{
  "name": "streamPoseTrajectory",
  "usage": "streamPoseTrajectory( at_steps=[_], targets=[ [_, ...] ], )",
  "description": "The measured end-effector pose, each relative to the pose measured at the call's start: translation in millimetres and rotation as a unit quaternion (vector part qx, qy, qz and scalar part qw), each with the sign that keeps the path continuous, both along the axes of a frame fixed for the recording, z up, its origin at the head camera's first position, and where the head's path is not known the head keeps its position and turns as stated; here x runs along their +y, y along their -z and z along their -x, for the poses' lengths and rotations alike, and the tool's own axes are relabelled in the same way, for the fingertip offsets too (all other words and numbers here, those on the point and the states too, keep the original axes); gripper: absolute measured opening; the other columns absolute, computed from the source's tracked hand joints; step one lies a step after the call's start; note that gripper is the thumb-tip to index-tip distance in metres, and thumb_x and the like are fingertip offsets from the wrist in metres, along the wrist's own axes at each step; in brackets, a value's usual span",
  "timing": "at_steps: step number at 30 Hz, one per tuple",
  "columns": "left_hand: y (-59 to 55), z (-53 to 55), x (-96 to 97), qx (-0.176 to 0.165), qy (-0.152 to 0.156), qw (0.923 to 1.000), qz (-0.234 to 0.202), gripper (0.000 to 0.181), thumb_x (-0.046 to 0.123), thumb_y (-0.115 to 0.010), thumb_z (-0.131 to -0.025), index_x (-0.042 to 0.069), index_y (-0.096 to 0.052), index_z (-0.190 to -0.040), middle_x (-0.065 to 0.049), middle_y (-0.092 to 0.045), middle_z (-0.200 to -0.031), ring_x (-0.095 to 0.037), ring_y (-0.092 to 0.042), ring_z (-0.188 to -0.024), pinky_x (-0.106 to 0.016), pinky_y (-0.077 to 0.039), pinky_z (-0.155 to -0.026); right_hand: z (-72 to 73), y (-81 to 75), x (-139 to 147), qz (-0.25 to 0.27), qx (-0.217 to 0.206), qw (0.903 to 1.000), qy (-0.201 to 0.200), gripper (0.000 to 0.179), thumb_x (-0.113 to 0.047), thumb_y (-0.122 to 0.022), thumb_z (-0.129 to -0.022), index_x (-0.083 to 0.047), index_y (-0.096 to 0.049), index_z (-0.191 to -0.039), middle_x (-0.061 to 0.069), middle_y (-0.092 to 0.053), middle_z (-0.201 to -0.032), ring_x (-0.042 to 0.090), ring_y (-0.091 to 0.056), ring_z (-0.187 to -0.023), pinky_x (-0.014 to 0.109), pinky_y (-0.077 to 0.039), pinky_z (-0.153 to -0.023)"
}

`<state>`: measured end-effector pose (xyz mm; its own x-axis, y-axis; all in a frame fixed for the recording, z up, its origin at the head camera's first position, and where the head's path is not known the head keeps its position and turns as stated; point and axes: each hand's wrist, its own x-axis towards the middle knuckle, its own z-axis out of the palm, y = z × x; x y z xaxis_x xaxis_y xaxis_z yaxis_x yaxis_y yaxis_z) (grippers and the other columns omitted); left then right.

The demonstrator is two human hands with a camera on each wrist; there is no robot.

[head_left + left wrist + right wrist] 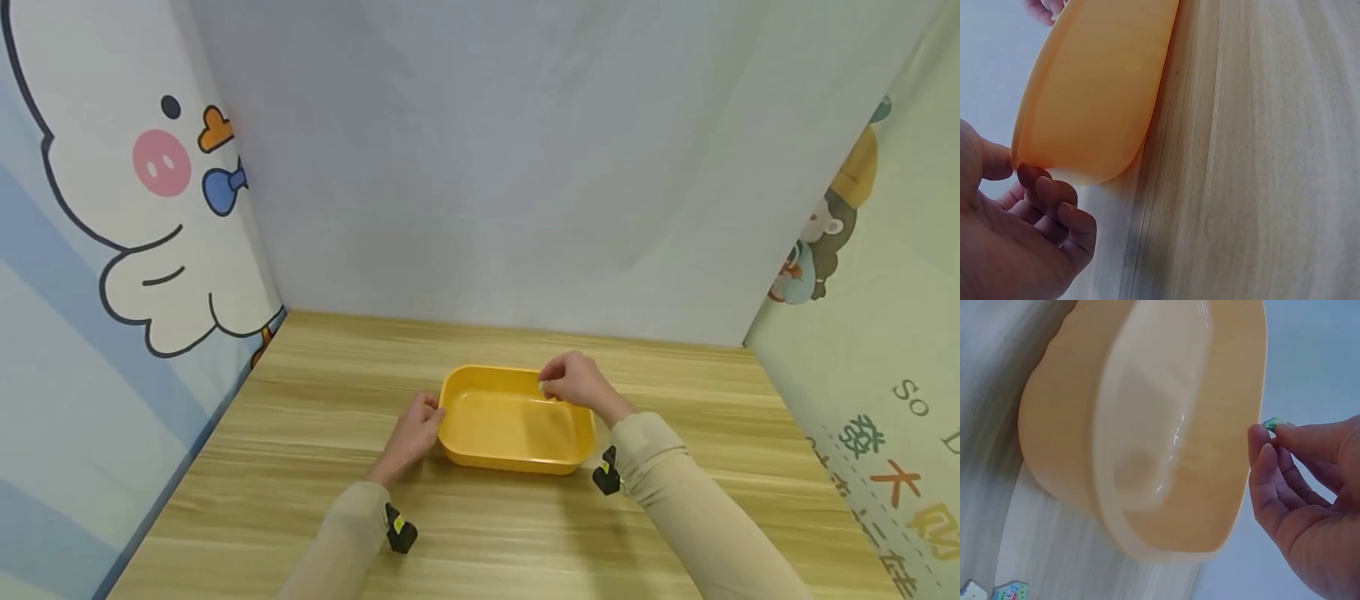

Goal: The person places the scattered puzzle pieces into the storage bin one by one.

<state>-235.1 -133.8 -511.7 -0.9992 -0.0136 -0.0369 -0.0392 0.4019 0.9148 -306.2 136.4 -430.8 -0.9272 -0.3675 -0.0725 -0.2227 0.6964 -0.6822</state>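
Observation:
A yellow plastic tray with rounded corners and raised walls stands on the wooden table. My left hand pinches its left rim between thumb and fingertips; the left wrist view shows this hand close up, at the end of the tray. Above the far right part of the rim, my right hand pinches a small piece. In the right wrist view that piece is green and flat-looking, mostly covered by the thumb and index finger of the hand.
Two small printed pieces lie on the table in the right wrist view: a green patterned one and a whitish one. Behind the table hangs a plain grey-white cloth. Printed cloths flank both sides.

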Motion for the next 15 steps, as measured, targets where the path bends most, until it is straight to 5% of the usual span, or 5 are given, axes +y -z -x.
streamPoseTrajectory(
  at_steps=[7,15],
  targets=[
    [-0.6,-0.1,-1.5,-0.005,-0.002,1.0,0.0,0.016,0.014,-0.05,-0.099,0.003,-0.046,-0.11,-0.013,-0.061,-0.086,-0.022,-0.056,-0.075,-0.034,-0.045,-0.067,4.2,-1.3,-12,0.009,-0.032,0.9994,-0.006,0.006,0.0,-0.064,-0.087,0.002,-0.069,-0.091,0.007,-0.067,-0.076,0.03,-0.067,-0.075,0.039,-0.054,-0.067],
    [-0.7,-0.2,-0.3,0.0,-0.001,1.0,-0.004,0.016,0.013,-0.05,-0.098,0.002,-0.047,-0.11,-0.012,-0.059,-0.082,-0.021,-0.054,-0.071,-0.032,-0.044,-0.064,9.9,-4.8,-24,-0.028,-0.017,0.9992,-0.023,0.005,-0.003,-0.066,-0.087,-0.001,-0.07,-0.09,0.003,-0.067,-0.077,0.018,-0.064,-0.069,0.03,-0.052,-0.062]
  ],
)
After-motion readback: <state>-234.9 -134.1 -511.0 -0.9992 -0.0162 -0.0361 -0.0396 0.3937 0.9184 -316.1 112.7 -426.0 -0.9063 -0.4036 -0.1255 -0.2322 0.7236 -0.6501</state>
